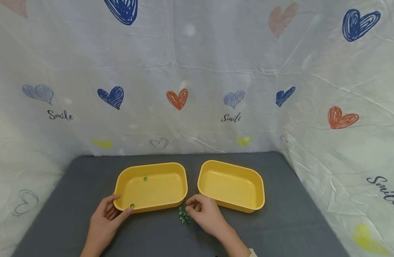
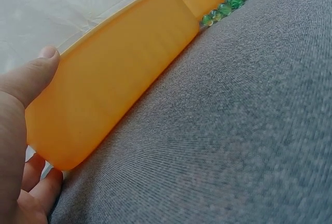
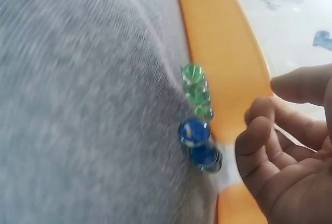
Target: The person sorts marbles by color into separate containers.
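Beside the left yellow tray (image 1: 156,191), gripped by the left hand (image 1: 104,218), lie green and blue marbles (image 1: 183,216). The loosely curled, empty right hand (image 1: 205,213) partly hides the right tray (image 1: 230,185).

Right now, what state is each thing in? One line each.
grey cloth: spread out
left box: upright, two green marbles inside
right box: upright, no marbles visible inside
loose green marbles: bunched on the grey cloth
blue marbles: on the grey cloth, beside the green ones
left hand: gripping the left box
right hand: fingers bent, can't tell if holding anything
white sheet: hanging, creased
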`<action>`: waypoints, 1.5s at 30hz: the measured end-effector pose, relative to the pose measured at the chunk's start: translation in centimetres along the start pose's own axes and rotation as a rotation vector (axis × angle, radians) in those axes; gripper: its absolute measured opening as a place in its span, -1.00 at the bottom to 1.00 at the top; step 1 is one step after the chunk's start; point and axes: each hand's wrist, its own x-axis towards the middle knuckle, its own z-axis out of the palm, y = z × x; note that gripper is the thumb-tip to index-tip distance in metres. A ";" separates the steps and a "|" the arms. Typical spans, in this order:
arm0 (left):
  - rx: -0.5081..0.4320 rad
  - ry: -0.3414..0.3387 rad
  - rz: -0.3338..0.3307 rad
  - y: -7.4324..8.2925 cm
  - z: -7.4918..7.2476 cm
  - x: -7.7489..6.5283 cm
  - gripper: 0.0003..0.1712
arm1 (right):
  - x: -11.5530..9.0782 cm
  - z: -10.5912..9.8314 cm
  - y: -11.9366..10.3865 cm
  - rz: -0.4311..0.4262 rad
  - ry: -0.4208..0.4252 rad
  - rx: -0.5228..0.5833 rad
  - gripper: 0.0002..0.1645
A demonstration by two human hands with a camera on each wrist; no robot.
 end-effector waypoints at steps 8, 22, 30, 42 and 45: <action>0.025 0.005 0.012 0.1 0.0 0.2 -0.08 | -0.2 -0.1 0.8 0.038 -0.028 -0.088 -0.84; -0.002 -0.005 0.011 0.1 0.0 0.0 -0.09 | -0.3 0.6 1.5 0.002 -0.070 -0.343 -0.79; -0.012 -0.013 -0.010 0.2 0.1 -0.2 -0.06 | -0.4 0.8 1.6 0.017 -0.076 -0.370 -0.81; 0.007 0.000 -0.003 0.2 0.2 -0.2 -0.06 | -0.2 0.7 1.8 0.012 -0.081 -0.346 -0.87; 0.010 0.001 -0.002 0.2 0.2 -0.2 -0.07 | -0.1 0.6 1.8 0.001 -0.078 -0.334 -0.88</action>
